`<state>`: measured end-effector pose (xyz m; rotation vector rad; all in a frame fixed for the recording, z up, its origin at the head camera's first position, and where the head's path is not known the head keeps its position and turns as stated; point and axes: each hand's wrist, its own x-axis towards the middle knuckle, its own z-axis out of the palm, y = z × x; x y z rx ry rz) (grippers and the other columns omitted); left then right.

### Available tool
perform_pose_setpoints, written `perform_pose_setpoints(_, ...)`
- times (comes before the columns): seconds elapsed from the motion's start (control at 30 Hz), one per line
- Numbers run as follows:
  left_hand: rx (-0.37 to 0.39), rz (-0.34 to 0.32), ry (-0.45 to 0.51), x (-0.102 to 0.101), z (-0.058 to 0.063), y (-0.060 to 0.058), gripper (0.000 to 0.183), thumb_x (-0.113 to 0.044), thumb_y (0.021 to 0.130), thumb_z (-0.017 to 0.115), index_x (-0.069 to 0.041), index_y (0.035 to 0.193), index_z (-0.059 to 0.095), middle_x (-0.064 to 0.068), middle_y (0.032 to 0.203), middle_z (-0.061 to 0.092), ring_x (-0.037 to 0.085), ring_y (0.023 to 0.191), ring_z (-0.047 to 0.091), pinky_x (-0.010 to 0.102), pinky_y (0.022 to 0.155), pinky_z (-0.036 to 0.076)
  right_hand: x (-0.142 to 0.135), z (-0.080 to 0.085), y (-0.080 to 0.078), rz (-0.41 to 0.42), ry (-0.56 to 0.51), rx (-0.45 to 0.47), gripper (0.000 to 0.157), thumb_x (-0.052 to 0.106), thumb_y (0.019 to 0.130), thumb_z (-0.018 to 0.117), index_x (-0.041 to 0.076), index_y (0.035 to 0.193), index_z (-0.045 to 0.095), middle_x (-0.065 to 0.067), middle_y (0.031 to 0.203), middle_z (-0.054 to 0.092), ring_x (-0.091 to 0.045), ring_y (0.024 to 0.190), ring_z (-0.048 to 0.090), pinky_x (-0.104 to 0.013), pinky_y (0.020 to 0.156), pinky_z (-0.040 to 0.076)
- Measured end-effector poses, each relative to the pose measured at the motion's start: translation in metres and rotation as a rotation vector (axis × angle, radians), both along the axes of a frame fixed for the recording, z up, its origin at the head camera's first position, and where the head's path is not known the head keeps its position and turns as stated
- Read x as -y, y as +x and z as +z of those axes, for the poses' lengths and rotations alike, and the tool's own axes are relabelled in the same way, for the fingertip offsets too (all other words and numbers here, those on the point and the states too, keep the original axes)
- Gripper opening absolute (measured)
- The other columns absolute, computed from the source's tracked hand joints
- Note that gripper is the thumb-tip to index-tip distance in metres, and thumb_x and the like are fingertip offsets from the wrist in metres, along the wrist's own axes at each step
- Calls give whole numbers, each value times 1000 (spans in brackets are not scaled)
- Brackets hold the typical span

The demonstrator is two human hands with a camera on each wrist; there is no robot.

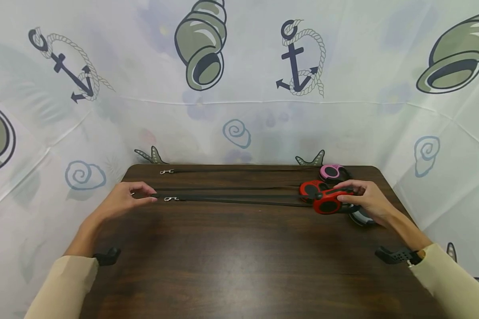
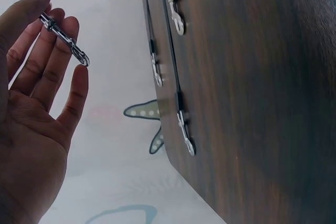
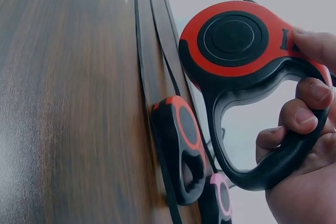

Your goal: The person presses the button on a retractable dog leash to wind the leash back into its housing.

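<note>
- Red-and-black retractable leash (image 3: 233, 36): smooth plastic with a low sheen
- Snap hook (image 2: 65, 39): shiny, polished-looking metal
- Leash strap (image 1: 239, 196): matt, cloth-like webbing
- Tabletop (image 1: 239, 257): wood-grained, smooth, softly glossy
- Printed backdrop (image 1: 343, 133): matt, creased, fabric-like

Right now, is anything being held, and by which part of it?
Yes, a red-and-black leash: the right grip holds its looped black handle, while the left grip pinches the metal clip end.
</note>
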<state>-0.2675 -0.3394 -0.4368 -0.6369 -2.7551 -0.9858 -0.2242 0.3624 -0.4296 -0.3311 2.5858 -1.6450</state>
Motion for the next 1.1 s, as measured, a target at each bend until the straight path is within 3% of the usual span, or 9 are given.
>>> perform_pose_setpoints(0.2,7,-23,16,-8,3,1,13,-19,86,90,-19,95,81,-7,86,76,7,81,66,20,73,50,7,2,0,19,-6,-16,31,6,97,76,-1,127,71,1,96,75,-17,78,53,-33,67,44)
perform_pose_setpoints(0.53,30,-67,73,-24,9,2,13,-14,87,89,-14,96,80,-2,86,75,10,79,68,21,71,52,18,0,-6,71,-50,-24,30,4,97,76,0,126,71,1,99,76,-14,82,61,-28,76,55)
perform_pose_setpoints(0.8,53,-46,93,-39,12,4,13,-13,88,88,-13,98,80,-2,88,77,11,81,69,23,74,52,31,4,-9,86,-43,-54,31,6,97,76,0,126,71,2,106,75,-18,87,64,-27,77,55)
perform_pose_setpoints(1.1,49,-54,100,-52,14,4,15,-18,89,88,-12,101,80,-1,91,76,12,84,69,20,76,51,37,4,-9,82,-91,-41,31,4,96,76,-1,126,71,-2,102,73,-17,84,61,-27,76,54)
